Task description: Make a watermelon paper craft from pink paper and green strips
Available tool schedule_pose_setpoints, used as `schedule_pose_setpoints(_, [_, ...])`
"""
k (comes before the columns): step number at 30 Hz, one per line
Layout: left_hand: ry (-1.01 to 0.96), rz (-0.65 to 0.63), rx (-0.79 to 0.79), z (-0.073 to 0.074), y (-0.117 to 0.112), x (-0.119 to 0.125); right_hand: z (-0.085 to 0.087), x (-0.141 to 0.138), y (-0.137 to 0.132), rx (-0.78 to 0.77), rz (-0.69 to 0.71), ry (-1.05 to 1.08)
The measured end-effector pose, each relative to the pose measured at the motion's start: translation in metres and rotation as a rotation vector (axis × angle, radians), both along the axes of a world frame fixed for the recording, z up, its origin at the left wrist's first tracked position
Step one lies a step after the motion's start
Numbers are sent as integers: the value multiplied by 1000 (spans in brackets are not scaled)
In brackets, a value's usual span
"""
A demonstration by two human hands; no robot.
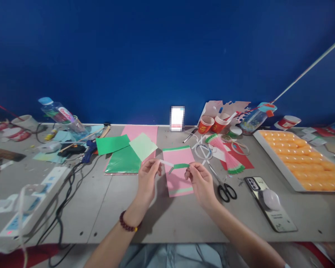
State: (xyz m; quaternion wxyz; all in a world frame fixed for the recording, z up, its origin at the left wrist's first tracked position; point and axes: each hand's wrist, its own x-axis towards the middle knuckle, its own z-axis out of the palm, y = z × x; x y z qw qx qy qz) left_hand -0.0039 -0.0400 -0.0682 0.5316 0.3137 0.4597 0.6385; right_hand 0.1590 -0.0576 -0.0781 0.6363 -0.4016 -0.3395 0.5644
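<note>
Above the pink paper sheet (178,180) my two hands face each other with fingertips pinched. My left hand (148,175), with a beaded bracelet on its wrist, is closed on the end of a thin white strip (166,163). My right hand (199,176) pinches a short green paper strip (181,166). The white strip meets the green one between the hands; whether they are joined there I cannot tell. A green band runs along the far edge of the pink sheet, and a pale green band along its near edge. Black-handled scissors (227,192) lie beside my right hand.
Left lie green paper (113,144), pale green paper (143,146), a glue gun (89,150) and a power strip (35,201) with cables. Right are a pink-and-green folded paper fan (229,156), tape rolls (203,152), red cups (206,124), a phone (270,204) and a tray of orange balls (259,134).
</note>
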Motion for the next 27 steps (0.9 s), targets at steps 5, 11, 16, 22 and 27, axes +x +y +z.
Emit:
schedule_pose_setpoints(5, [-95,57,-43,2,11,-17,7,8,11,-51,-38,75])
schedule_pose_setpoints(11, [-202,116,-89,7,23,-36,13,23,21,-92,-117,168])
schedule_pose_setpoints(16, [-137,202,-60,8,34,-62,16,35,26,-101,-198,225])
schedule_pose_setpoints(22, [87,432,-90,-11,51,-104,20,43,28,-80,-248,262])
schedule_pose_setpoints(27, [562,311,-168,-27,55,-120,23,46,28,-33,-246,194])
